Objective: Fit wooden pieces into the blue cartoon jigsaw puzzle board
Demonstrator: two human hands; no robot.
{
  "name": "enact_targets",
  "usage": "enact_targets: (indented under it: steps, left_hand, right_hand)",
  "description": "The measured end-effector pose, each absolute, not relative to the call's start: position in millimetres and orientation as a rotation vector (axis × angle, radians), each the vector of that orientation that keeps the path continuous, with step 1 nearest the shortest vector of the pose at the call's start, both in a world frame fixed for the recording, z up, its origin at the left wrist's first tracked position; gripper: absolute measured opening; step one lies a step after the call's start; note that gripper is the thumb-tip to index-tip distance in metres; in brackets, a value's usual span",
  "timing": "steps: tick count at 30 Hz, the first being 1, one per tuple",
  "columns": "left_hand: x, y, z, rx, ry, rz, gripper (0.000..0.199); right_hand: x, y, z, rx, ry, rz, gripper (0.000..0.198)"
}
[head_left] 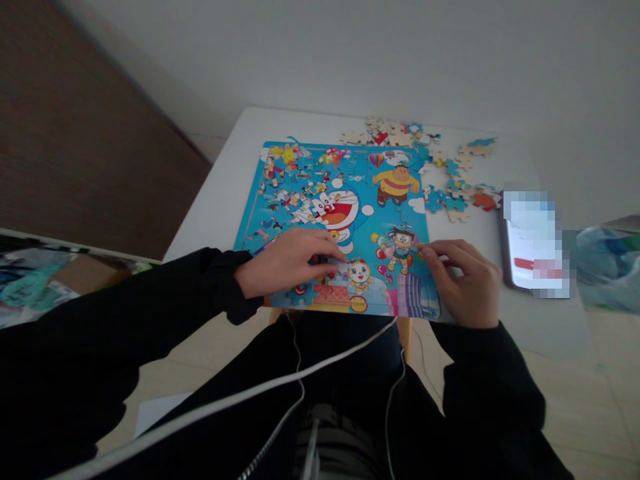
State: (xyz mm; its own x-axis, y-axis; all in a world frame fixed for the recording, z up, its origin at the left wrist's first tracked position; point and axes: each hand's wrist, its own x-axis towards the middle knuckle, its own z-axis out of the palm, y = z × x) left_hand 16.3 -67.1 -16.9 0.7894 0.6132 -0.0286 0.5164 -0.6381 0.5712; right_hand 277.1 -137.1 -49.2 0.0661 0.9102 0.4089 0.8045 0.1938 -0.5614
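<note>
A blue cartoon jigsaw puzzle (370,220) lies in its tray near the table's front edge. Its right side is largely joined up, while loose pieces are scattered over the left part. My left hand (295,263) rests over the lower left of the puzzle, thumb and fingers apart, fingertips touching the surface beside the small yellow character. At the tray's right edge, my right hand (467,280) has thumb and forefinger pinched together. A small yellowish-green puzzle piece (421,249) shows at those fingertips, mostly covered by them.
Several loose puzzle pieces (453,177) are heaped behind and right of the tray on the white table (210,193). A phone (530,247) lies at the right. White cable (280,380) runs across my lap, and a plastic bag (607,267) is beyond the table's right side.
</note>
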Motion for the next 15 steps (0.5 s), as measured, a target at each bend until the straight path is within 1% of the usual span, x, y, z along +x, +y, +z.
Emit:
enact_targets:
  steps: [12,15]
  left_hand:
    - [13.9,-65.2,-14.6,2.449,0.778,0.140,0.021]
    - [12.5,-63.3,-14.0,2.394,0.763,0.182,0.021]
  right_hand:
    - [277.3,-137.1,-50.2,-1.616,-1.736,0.181,0.015]
    - [277.5,-137.0,-51.0,-1.613,-1.726,0.185,0.015]
